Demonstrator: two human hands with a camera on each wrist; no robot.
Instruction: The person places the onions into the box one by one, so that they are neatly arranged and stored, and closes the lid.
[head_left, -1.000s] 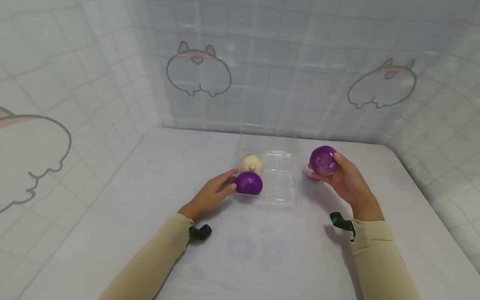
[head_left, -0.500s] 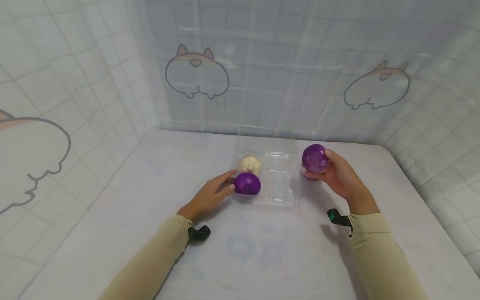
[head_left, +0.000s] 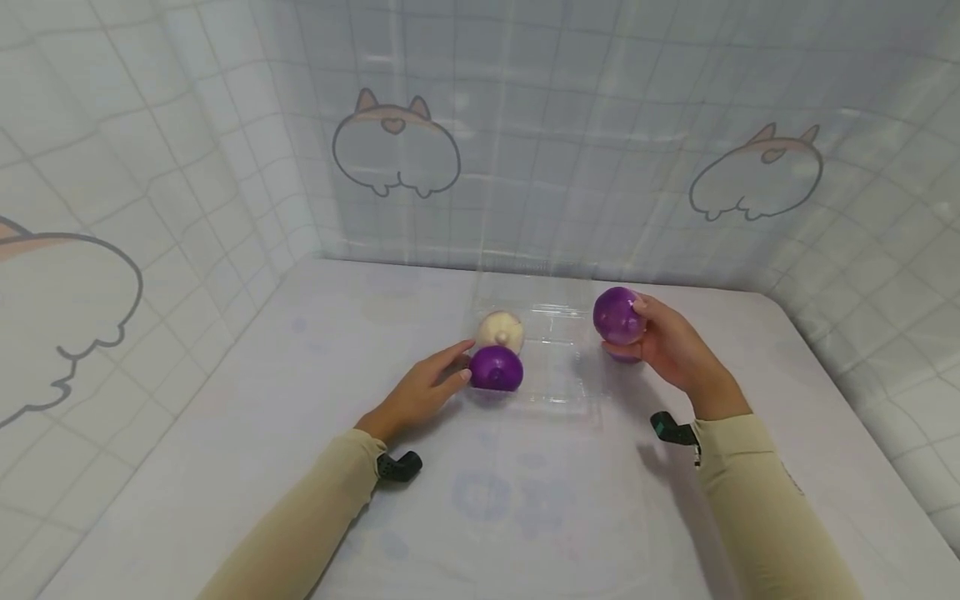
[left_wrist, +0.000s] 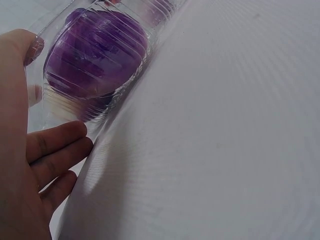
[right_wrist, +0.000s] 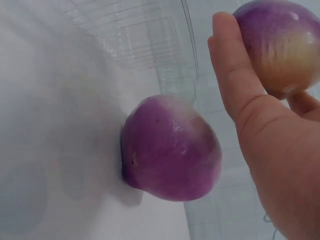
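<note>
While the right hand [head_left: 678, 350] grips a purple onion [head_left: 617, 315] between thumb and fingers, raised off the white table [head_left: 540, 533], a second onion [right_wrist: 172, 150] rests on the tabletop just below those fingers, apart from the held one. Held specimen: yellowish patch visible in the right wrist view; position outside the clear container [head_left: 557, 367], near its right side. Left hand [head_left: 415, 396]: fingers mostly extended, tips at the container's left side; pressure cannot be told. Just beyond the left fingertips, inside, sits a dark purple onion [head_left: 497, 368], a pale bulb [head_left: 501, 331] directly behind it.
</note>
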